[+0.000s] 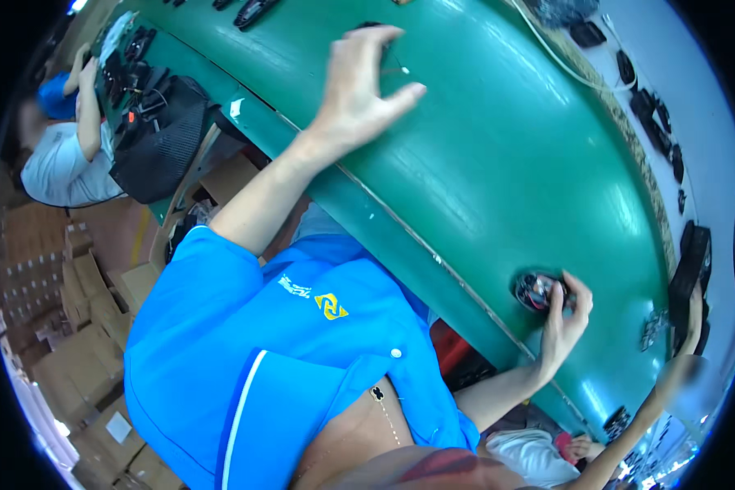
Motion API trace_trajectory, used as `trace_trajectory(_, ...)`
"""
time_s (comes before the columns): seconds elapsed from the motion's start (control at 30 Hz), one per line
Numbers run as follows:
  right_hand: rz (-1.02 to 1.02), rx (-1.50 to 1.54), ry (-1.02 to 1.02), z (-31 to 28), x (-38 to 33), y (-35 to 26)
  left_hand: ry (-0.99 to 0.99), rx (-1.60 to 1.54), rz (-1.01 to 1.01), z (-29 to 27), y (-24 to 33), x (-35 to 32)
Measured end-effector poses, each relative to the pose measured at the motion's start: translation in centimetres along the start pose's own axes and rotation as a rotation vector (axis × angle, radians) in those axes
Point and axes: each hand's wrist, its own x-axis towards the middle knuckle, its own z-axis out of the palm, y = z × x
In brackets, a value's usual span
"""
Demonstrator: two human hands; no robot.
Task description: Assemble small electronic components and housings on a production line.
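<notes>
My left hand [358, 91] is raised over the far part of the green table, thumb and fingers spread apart and slightly blurred. A small dark part [369, 25] shows just behind its fingertips, mostly hidden by them; nothing shows between thumb and fingers. At the right, my right hand [567, 320] curls its thumb and fingers on the edge of a round black housing [534, 291]. Its open side faces up, showing wires and small components inside. The housing rests on or just above the table; I cannot tell which.
The green table [498, 155] has a seam along my side. Black parts [255, 11] lie at the far left, near a black bag [167, 135] and a co-worker [69, 163]. At right, another person's arm [670, 380] reaches a black case [692, 265]. Cardboard boxes [77, 367] stand at lower left.
</notes>
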Motion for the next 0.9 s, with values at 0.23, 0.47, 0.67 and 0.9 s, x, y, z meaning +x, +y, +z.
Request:
trace_trajectory(0.23,-0.046,-0.215,0.036,-2.3,1.7,-3.3,0.048,0.129,-0.347,-1.1,-7.1,-1.5)
trace_trajectory(0.47,-0.398,-0.008,-0.292,6.3,10.0,-15.4,-0.112,-0.117,-0.284,-0.7,-7.6,-1.0)
trace_trajectory(0.67,-0.752,-0.045,-0.303,18.5,24.1,-21.5,-0.307,-0.466,-0.089,-0.2,-5.1,-1.9)
trace_trajectory(0.9,-0.787,-0.339,-0.207,24.9,27.9,-25.9,-0.62,-0.748,0.204,1.1,-3.2,-1.4)
